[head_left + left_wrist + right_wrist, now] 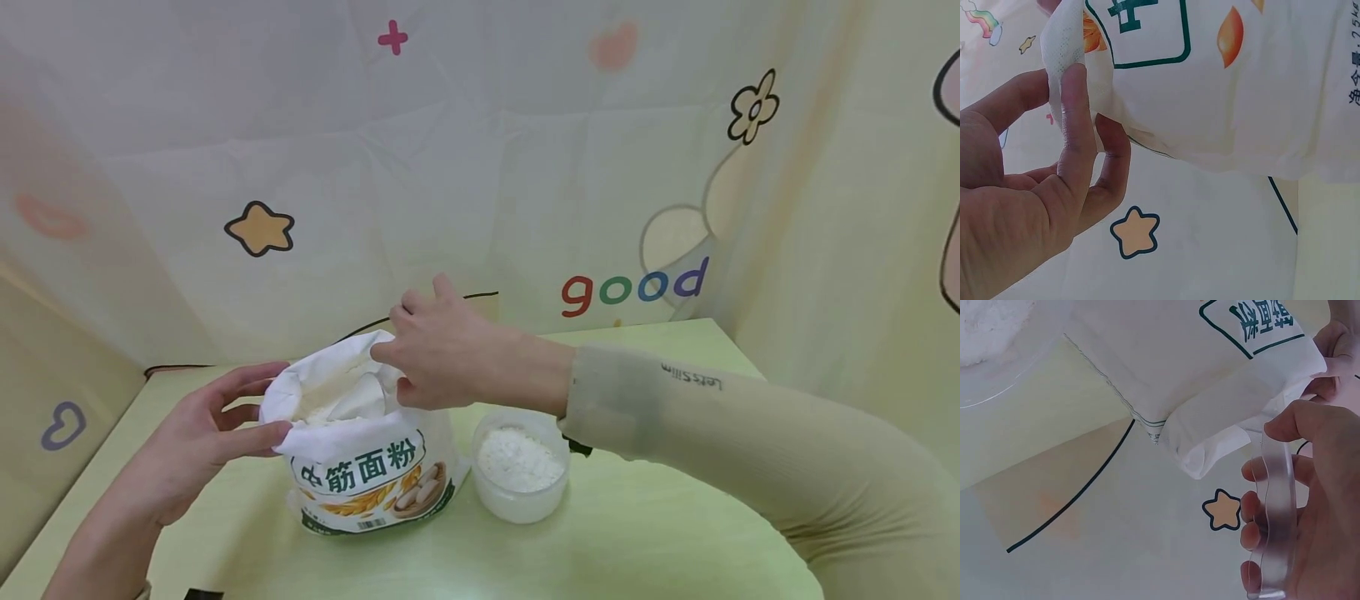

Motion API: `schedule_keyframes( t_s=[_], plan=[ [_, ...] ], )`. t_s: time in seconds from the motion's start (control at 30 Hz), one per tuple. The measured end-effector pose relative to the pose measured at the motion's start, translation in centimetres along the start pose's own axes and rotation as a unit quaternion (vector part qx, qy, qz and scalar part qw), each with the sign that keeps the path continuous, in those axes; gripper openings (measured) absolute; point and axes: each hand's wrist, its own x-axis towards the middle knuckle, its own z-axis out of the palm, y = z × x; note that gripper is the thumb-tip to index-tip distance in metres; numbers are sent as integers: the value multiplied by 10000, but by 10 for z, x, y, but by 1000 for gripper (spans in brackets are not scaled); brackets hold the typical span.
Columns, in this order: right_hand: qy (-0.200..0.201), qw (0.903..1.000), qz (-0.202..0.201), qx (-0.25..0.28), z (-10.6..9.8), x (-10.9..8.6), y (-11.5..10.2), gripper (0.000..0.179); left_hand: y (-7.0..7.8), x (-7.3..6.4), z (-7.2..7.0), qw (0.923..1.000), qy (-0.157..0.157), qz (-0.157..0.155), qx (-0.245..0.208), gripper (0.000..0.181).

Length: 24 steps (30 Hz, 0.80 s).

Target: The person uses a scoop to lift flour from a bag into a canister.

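Note:
A white paper flour bag (pixel 360 492) with green lettering stands on the table, its top folded outward into a cuff. My left hand (pixel 183 437) grips that cuff at the left side, thumb at the front and fingers behind. Over the bag's right rim, my right hand (pixel 453 354) curls its fingers round the clear plastic handle (pixel 1280 519) of a scoop. The scoop's pale head (pixel 366 398) is down inside the mouth of the bag, against the flour. Just right of the bag sits a translucent round tub (pixel 517 507), with white flour (pixel 521 458) heaped inside.
The pale green table (pixel 637 533) ends at the back against a hanging cloth (pixel 450 167) printed with a star, a flower and the word "good". My right sleeve (pixel 712 442) crosses above the table, close behind the tub.

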Motion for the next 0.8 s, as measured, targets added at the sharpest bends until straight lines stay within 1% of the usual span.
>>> schedule_keyframes(
  t_s=[0.17, 0.3, 0.53, 0.8],
  plan=[
    [-134, 9999, 25, 37, 2, 3, -3, 43, 0, 0, 0, 10000, -26, -13, -19, 66],
    [-108, 9999, 57, 15, 2, 5, -4, 43, 0, 1, -1, 10000, -18, 4, -16, 65],
    [-49, 9997, 58, 234, 4, 6, -3, 39, 2, 1, -1, 10000, 6, -44, 23, 66],
    [13, 9995, 31, 322, 7, 7, -4, 40, 4, 0, 0, 9999, 20, -107, 13, 67]
  ],
)
